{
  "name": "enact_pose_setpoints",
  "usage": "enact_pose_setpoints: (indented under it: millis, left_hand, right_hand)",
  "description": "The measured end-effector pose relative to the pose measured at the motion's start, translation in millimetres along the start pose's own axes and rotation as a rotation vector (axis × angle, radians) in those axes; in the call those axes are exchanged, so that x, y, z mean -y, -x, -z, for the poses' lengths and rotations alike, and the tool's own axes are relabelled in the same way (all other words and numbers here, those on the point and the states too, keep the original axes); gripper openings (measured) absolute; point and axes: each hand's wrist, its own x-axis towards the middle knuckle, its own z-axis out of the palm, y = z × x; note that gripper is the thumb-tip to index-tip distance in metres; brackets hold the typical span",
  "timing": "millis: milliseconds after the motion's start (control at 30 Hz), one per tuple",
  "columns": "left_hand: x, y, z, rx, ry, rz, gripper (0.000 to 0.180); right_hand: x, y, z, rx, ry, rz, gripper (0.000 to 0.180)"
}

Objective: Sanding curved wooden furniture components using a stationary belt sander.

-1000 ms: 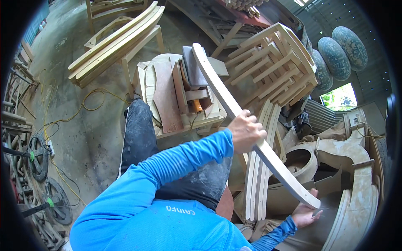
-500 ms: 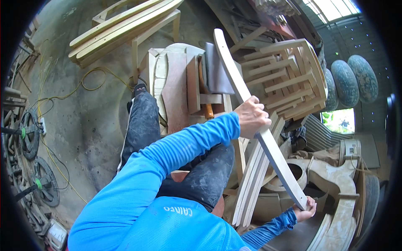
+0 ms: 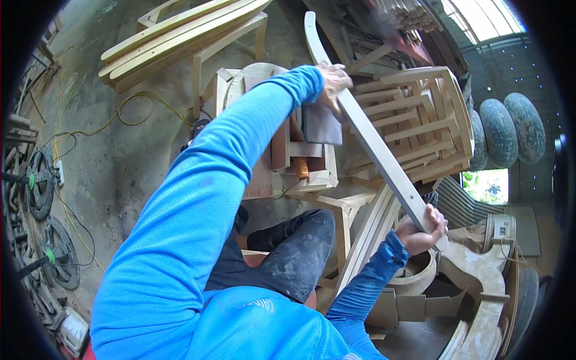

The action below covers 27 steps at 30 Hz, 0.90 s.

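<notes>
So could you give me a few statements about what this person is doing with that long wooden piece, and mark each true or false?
1. Both hands grip the same long curved wooden slat. True.
2. The left hand holds the slat near its lower end. False: it grips the upper part; the right hand holds the lower end.
3. The sleeves are blue. True.
4. A yellow cable lies on the floor at the left. True.
5. The stack of wooden frames lies left of the slat. False: it is to its right.
6. The slat is painted black. False: it is pale bare wood.
</notes>
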Motion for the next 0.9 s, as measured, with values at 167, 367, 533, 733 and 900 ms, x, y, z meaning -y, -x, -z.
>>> enact_pose_setpoints:
  millis: [167,367,533,733,900]
  left_hand:
    - [-59,33,-3,-0.038,-0.061,-0.091,0.114]
    - [-223,102,-34,-0.478,0.223,-0.298,0.090]
    - [-298,147,-33,-0.369,0.439,-0.372,0.066]
    - [-262,147,-54,-0.438,0.363,-0.203,0.053]
    - [-201,113,-63,-0.355,0.168,-0.153,0.055]
  right_hand:
    - [74,5,45,0.161,-0.198,-0.058,0.015]
    - [273,10,111,0.215,-0.096,-0.027,0.026]
    - [412,58,145,0.234,-0.078,-0.116,0.023]
    - [431,116,128,0.445,0.054,-0.091,0.024]
    - [361,165,135,0.345,0.200,-0.206,0.029]
